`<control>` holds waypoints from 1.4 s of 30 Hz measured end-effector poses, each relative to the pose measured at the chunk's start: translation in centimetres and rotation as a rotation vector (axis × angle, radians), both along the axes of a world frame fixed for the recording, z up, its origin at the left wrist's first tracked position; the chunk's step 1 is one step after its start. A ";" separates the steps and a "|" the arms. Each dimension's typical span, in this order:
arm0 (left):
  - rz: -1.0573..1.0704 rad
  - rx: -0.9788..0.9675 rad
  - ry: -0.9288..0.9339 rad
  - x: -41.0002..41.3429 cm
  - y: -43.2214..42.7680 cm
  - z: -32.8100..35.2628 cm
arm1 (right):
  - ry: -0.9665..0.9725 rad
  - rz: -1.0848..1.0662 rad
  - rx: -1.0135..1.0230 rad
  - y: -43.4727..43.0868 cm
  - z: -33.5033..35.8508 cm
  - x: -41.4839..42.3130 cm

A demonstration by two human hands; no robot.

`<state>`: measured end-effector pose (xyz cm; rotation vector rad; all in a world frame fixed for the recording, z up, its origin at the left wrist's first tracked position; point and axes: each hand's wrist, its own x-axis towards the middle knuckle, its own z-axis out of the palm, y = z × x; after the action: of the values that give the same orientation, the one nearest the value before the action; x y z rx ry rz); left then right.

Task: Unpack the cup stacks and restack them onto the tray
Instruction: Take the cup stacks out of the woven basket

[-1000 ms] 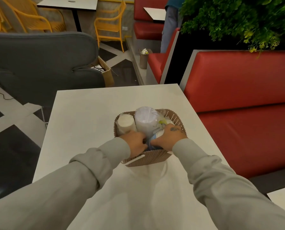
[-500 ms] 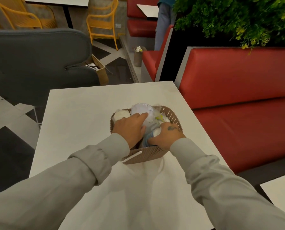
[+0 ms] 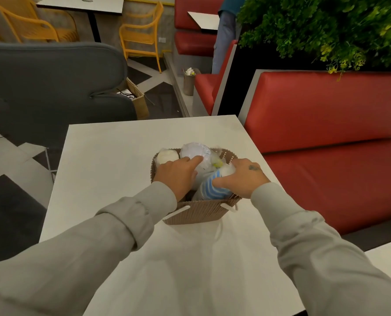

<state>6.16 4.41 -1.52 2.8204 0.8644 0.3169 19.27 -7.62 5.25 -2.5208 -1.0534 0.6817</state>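
Both hands in the woven basket [image 3: 196, 213] of wrapped cup stacks, mid-table.

Blue-striped cup stack [image 3: 212, 190] lying tilted at the near right of the basket, long axis running from near-left up toward far-right, pale end pointing away. Right hand [image 3: 242, 176] laid over it, fingers curled loosely on top; full closure impossible to tell. Left hand [image 3: 178, 174] spread flat, index finger touching the plastic-wrapped white stack [image 3: 194, 151], gripping nothing. Since half a second ago, right hand shifted further over the striped stack; left hand much as before. Small white stack [image 3: 166, 156] at far left. Basket floor and stack bases hidden by hands.
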 end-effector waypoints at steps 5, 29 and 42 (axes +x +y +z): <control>0.000 -0.162 -0.105 -0.4 -0.3 -0.9 | 0.019 -0.019 0.047 -0.4 0.0 0.6; 0.172 -1.014 0.269 1.4 0.3 -0.6 | 0.234 -0.183 0.245 -1.2 -0.6 3.2; 0.323 -1.363 0.078 1.6 -0.2 0.7 | 0.250 -0.361 0.435 -1.5 -1.2 3.4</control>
<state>7.76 4.17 -0.77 1.4391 0.9884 -0.2787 22.71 -9.14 4.01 -2.1015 -0.5636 0.5694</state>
